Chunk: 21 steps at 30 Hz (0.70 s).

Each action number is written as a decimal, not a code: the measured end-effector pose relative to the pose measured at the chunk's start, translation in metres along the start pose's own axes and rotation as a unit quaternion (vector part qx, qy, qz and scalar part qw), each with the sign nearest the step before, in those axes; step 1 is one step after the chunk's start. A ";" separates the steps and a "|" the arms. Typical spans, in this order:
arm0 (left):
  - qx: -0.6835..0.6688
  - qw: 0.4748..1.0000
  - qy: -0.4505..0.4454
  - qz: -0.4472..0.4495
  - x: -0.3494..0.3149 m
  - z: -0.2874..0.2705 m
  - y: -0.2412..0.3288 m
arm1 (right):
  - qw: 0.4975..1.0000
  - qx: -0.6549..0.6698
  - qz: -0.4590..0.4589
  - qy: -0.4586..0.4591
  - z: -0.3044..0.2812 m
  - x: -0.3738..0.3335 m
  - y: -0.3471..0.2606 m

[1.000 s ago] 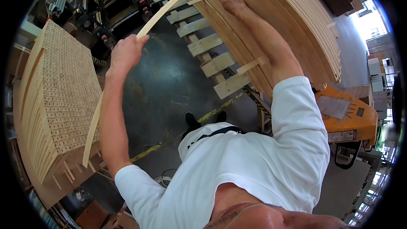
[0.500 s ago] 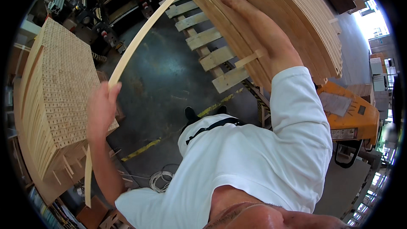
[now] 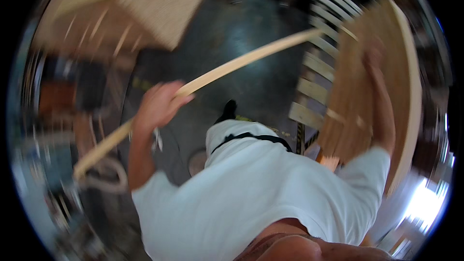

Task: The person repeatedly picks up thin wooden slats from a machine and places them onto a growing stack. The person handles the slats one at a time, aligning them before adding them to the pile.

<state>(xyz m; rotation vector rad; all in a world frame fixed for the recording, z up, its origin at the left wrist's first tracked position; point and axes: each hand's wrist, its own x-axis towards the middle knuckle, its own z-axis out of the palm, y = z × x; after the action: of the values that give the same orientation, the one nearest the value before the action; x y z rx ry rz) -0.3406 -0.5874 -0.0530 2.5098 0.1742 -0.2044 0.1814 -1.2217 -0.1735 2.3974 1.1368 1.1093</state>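
Note:
My left hand (image 3: 162,104) is closed around a long, narrow strip of pale wood (image 3: 246,60). The strip slants across the front of me, one end down at the lower left, the other up by the slatted pallet. Over on the right, my right hand (image 3: 373,53) is at the top of a stack of wooden boards (image 3: 350,92); motion smears its fingers. Small thin wood pieces (image 3: 349,33) lie across the boards near that hand.
A big block of stacked wood strips (image 3: 159,7) stands at the upper left, thin sticks poking from its lower side. White pallet slats (image 3: 316,65) show beside the board stack. Dark floor (image 3: 217,34) lies between the stacks. Blurred furniture parts are at the lower left.
My view has swung round, so both stacks appear shifted to the right. The strip, still in my left hand, has gone from steep to a flatter slant. My right hand stays at the boards.

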 end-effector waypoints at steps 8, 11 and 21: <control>-0.166 0.981 0.035 -0.099 0.023 0.146 -0.033 | 0.975 0.204 0.051 -0.070 -0.169 0.222 -0.134; -0.201 0.960 0.102 -0.164 0.012 0.207 -0.056 | 0.926 0.356 -0.025 -0.124 -0.207 0.259 -0.208; -0.496 0.747 0.158 -0.413 -0.019 0.327 -0.140 | 0.777 0.452 -0.311 -0.307 -0.231 0.290 -0.351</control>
<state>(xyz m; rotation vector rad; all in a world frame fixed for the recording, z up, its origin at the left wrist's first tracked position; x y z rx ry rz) -0.4181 -0.6676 -0.3915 1.2296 1.1928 -0.0026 -0.0640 -0.7926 -0.0476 2.2380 2.2248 -0.5607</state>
